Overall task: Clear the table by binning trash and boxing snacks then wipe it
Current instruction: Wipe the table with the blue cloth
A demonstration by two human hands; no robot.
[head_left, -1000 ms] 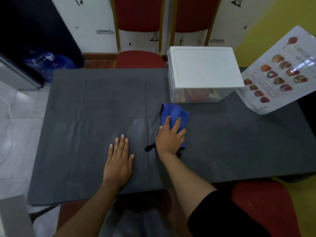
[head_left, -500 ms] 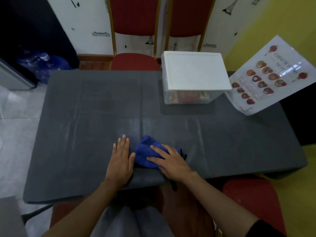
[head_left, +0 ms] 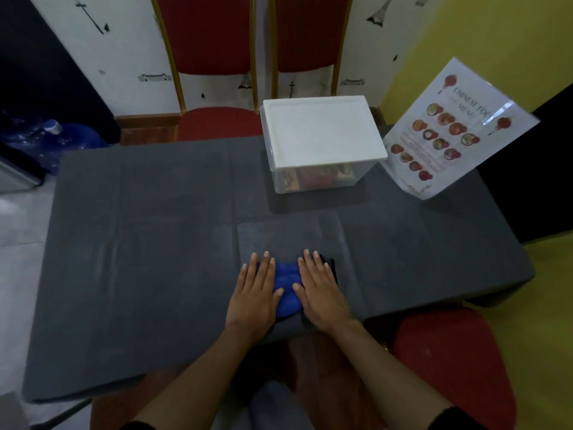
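A blue cloth (head_left: 286, 282) lies bunched on the grey table cover (head_left: 139, 243), close to the front edge. My left hand (head_left: 255, 294) lies flat on the cloth's left part with fingers spread. My right hand (head_left: 321, 293) presses flat on its right part, over a black edge of the cloth. Only the strip of blue between my hands shows. At the back of the table stands a clear plastic box (head_left: 310, 180) with its white lid (head_left: 322, 131) on. Snack packets show dimly through its wall.
A laminated food menu (head_left: 446, 135) leans at the table's back right corner. Two red chairs (head_left: 217, 122) stand behind the table and another red seat (head_left: 449, 361) sits at my right. Blue water bottles (head_left: 52, 138) lie on the floor at left.
My right hand dragged the blue cloth from the table's middle back toward the front edge. My left hand slid right onto the cloth, so both hands now rest on it.
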